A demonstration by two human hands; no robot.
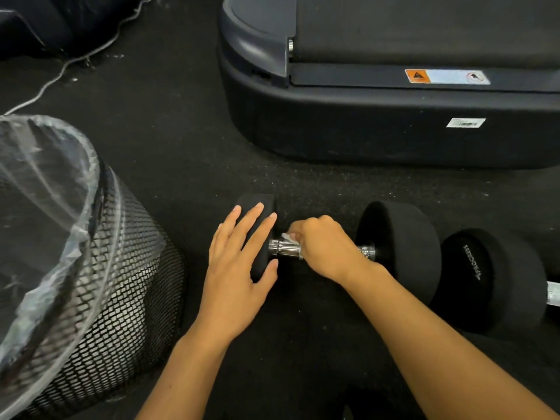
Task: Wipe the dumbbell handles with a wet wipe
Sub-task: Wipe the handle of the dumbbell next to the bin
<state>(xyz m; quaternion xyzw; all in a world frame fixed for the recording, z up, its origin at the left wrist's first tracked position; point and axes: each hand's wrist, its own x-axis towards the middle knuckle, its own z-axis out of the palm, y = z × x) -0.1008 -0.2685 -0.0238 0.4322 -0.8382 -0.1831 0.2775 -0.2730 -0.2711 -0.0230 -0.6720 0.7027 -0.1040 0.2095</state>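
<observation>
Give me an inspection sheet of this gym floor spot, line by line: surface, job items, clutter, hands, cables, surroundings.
Surface: black speckled rubber floor.
Job's things: dumbbell lying on the floor, chrome handle partly showing; white wet wipe on the handle; second dumbbell beside it at the right.
Clutter: nothing seen.
Hands: left hand flat on the left weight head; right hand curled round the wipe and handle.
Cables: white cord across the floor, top left.
Surroundings: mesh bin with a clear liner; treadmill base.
</observation>
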